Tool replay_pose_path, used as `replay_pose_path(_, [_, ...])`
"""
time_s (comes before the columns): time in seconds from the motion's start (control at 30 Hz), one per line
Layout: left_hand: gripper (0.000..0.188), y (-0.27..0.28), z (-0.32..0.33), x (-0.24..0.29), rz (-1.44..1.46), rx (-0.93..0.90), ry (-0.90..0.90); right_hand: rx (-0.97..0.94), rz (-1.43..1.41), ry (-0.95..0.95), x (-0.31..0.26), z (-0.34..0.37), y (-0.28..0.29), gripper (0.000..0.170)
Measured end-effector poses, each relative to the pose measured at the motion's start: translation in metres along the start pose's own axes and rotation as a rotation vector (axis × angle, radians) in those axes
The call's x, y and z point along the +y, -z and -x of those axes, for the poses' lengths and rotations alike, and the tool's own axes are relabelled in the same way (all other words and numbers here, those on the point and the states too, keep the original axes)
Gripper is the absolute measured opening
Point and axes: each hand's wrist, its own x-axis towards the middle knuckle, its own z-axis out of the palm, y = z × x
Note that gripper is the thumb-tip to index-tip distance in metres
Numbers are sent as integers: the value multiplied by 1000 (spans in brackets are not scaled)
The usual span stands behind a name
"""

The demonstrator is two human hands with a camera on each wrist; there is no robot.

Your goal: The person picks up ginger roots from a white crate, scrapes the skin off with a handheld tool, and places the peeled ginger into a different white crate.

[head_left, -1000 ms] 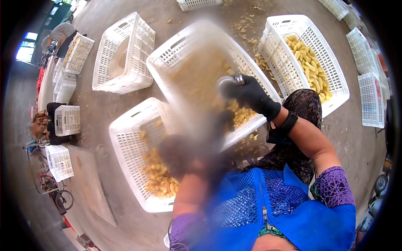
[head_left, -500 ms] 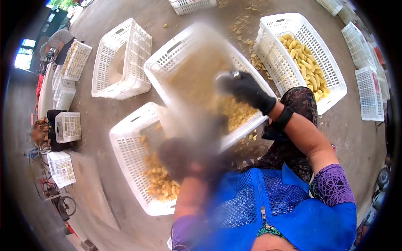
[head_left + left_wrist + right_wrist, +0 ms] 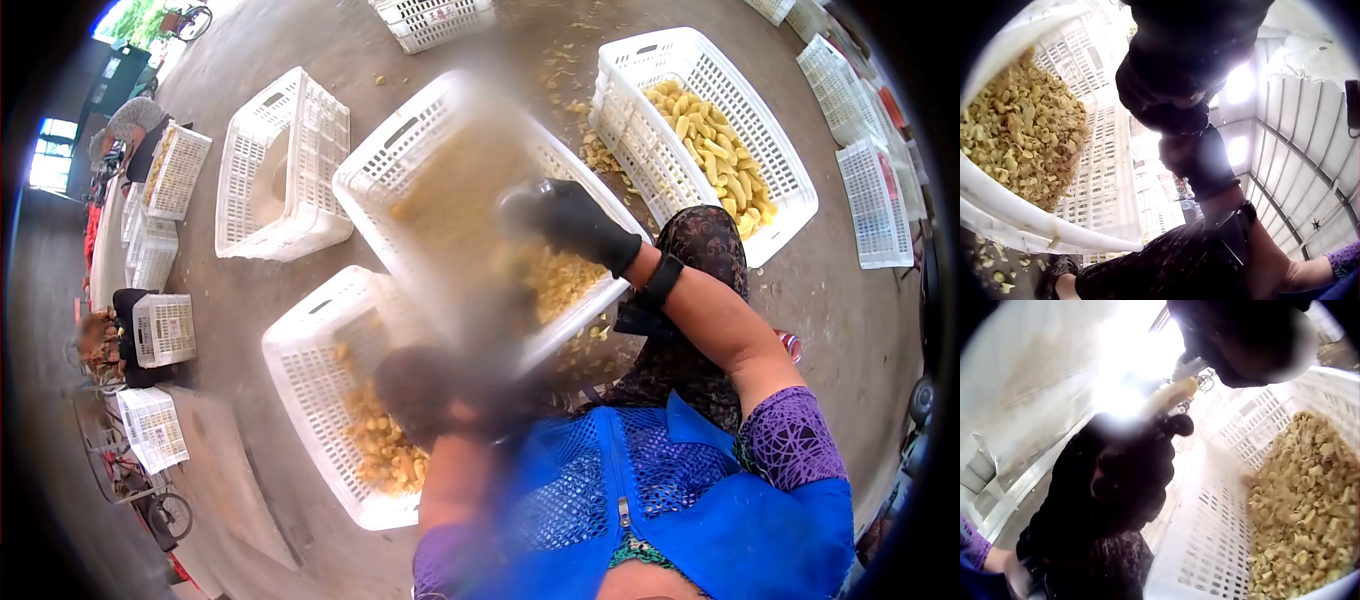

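My right hand [image 3: 580, 220], in a black glove, grips a small shiny metal tool [image 3: 522, 208] above the middle white crate [image 3: 362, 180]; the tool's kind is blurred. Yellow peelings and scraps [image 3: 565, 282] fill that crate's bottom. My gloved left hand [image 3: 430, 385] is blurred near the crate's lower edge in the head view. From the right wrist, the left hand [image 3: 1125, 472] holds a pale yellow elongated piece [image 3: 1171, 399] that points up to the right hand [image 3: 1241, 340]. The left wrist view has the left hand [image 3: 1191, 50] dark at the top.
At the lower left, a white crate [image 3: 300, 385] holds brownish-yellow pieces. To the right, another crate [image 3: 765, 95] contains smooth yellow elongated pieces [image 3: 715, 150]. A further crate [image 3: 325, 165] stands at the left. Loose scraps lie on the floor; other people work beside crates at the far left.
The head view has turned slightly, so the left crates appear lower and the right ones further left. Both hands stay at the middle crate, the right one shifting slightly left in the picture.
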Motion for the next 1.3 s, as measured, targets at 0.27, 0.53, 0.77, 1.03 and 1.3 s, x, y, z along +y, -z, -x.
replay_pose_path(0.27, [26,-2,-2,-10,44,19,15,-37,135,-17,-19,-1,11,18])
replay_pose_path(0.53, [24,-11,-2,-10,130,39,236,-17,-469,200,97,-16,-35,19])
replay_pose_path(0.77, [40,-12,0,8,179,99,322,194,509,356,43,-22,16,10])
replay_pose_path(1.03, [38,-8,2,13,208,-20,205,83,610,288,33,-28,3,13])
replay_pose_path(1.3, [37,-8,-1,-5,66,-5,53,-86,160,137,-49,14,16,18])
